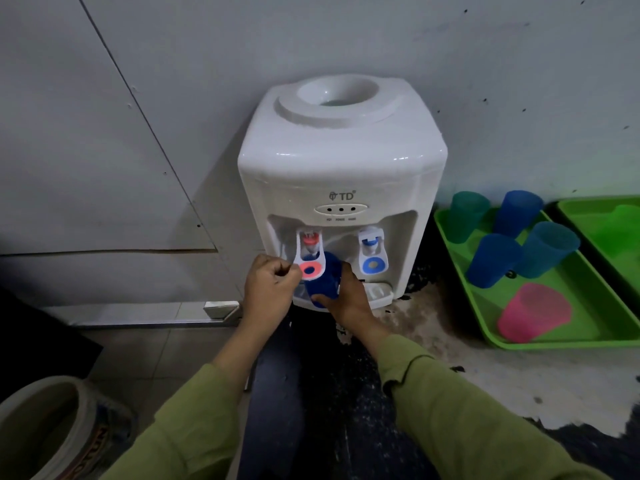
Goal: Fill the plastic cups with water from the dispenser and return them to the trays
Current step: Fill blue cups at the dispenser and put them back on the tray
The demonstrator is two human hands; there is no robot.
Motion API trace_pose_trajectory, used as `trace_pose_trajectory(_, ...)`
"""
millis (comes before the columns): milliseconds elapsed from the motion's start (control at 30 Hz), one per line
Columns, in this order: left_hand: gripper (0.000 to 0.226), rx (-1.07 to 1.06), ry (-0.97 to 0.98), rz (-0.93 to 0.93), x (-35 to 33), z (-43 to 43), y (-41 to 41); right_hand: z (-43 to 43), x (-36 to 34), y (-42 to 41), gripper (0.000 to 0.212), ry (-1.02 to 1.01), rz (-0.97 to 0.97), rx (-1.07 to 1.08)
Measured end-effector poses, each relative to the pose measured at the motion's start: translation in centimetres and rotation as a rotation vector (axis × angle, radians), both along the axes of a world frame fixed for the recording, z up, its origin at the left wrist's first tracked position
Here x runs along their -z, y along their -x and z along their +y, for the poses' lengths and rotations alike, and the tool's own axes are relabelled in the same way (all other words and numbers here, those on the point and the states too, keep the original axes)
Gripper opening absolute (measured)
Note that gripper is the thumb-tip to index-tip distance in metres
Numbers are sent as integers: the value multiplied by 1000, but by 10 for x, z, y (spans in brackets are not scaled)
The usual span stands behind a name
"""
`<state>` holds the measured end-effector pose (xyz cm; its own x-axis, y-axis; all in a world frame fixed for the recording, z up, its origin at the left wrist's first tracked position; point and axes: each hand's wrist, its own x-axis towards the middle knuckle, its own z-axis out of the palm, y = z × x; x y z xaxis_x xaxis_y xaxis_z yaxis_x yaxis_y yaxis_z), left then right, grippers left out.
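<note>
Two grips work at the front of the white dispenser (pixel 341 161), both arms in olive-green sleeves. My left grip (pixel 272 285) is curled tight, thumb and forefinger pinching the left edge of the red-marked lever (pixel 309 263) that hangs under the dispenser's left tap. My right grip (pixel 346 299) wraps round the dark blue cup (pixel 323 282), fingers on its right side and thumb under its lower edge, holding it just behind that lever and above the dispenser's drip tray (pixel 377 292). The cup leans slightly, and I cannot tell whether water is in it. On the dispenser's right side the blue-marked lever (pixel 372 259) hangs untouched. Right of the dispenser, near its base, lies a green tray (pixel 588 296) with five cups on it: a teal cup (pixel 467 216) and a blue cup (pixel 516 213) at the end nearest the wall, another blue cup (pixel 495 259) and a lighter blue cup (pixel 550 247) in the middle, and a pink cup (pixel 533 311) at the end farthest from the wall. A second green tray (pixel 602 230) sits farther from the dispenser, just beyond the first. Well to the dispenser's left and lower down, a pale round pot (pixel 45 420) shows at the corner.
</note>
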<state>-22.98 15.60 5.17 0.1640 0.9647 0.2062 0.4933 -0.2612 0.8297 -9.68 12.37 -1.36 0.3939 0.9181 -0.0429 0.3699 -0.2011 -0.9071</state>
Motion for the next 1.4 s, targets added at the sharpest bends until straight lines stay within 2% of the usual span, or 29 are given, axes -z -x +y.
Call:
trace_pose_trajectory(233,16,85,-22,146,30,12,-8,0,-1,0,68,15,30,5)
trace_pose_trajectory(433,16,55,-2,155,33,17,-14,-5,-3,0,69,34,-37,13)
trace_pose_trajectory(567,14,34,-2,109,35,12,-12,-11,-1,0,72,81,-97,0)
trace_pose_trajectory(767,8,-40,51,-73,42,-19,-8,-33,4,-6,73,89,-154,-31)
trace_pose_trajectory(967,7,-65,80,-89,63,-44,-9,-57,11,-15,61,104,-176,-22)
trace_pose_trajectory(1200,15,16,173,-61,86,-83,-55,-127,18,-71,68,87,-103,52)
trace_pose_trajectory(1333,9,47,201,-59,87,-107,-106,-176,18,-116,59,87,-94,71)
trace_pose_trajectory(1400,6,83,221,-46,86,-121,-133,-198,19,-139,62,80,-82,81)
